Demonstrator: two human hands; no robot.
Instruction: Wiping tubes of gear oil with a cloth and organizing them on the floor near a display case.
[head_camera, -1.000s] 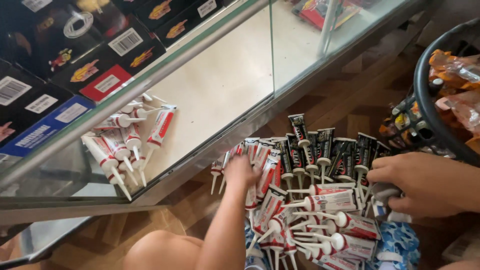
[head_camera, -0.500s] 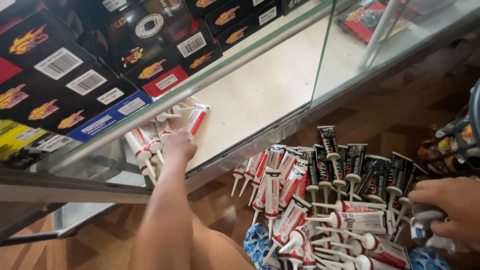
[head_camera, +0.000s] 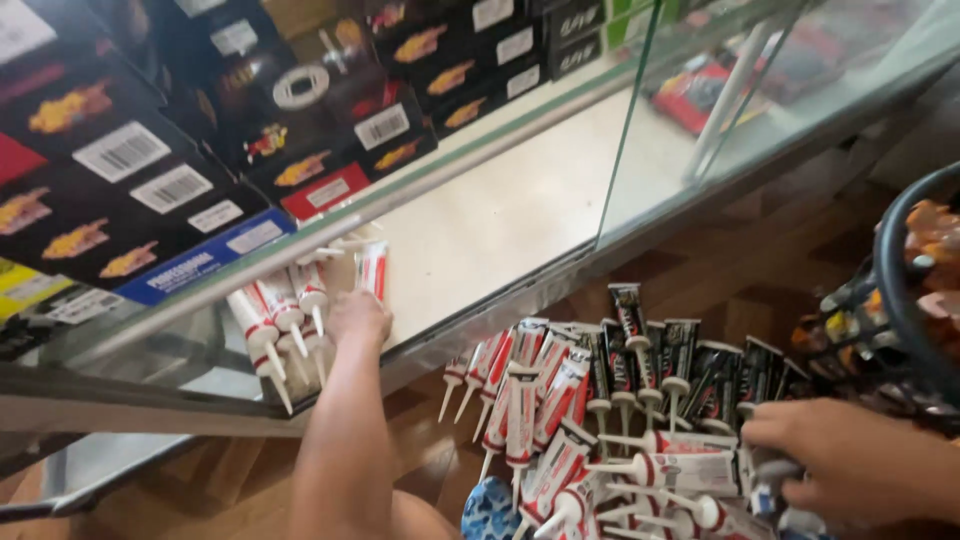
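My left hand reaches into a glass cabinet and rests on its pale shelf. Its fingers are closed around a red and white tube, beside a small row of similar nozzle-tipped tubes lying on the shelf. My right hand is at the lower right, on the floor pile of tubes. Its fingers curl over a white tube at the pile's edge. The pile mixes red-white tubes on the left with black tubes at the back.
Black boxes with flame pictures are stacked on the cabinet's upper glass level. An upright glass pane divides the shelf. A dark wire basket with orange packets stands at the right. Below is a wooden floor.
My left hand left the floor pile, moved up and left into the cabinet with a tube, and now sits beside the shelf's row. My right hand stayed on the pile.
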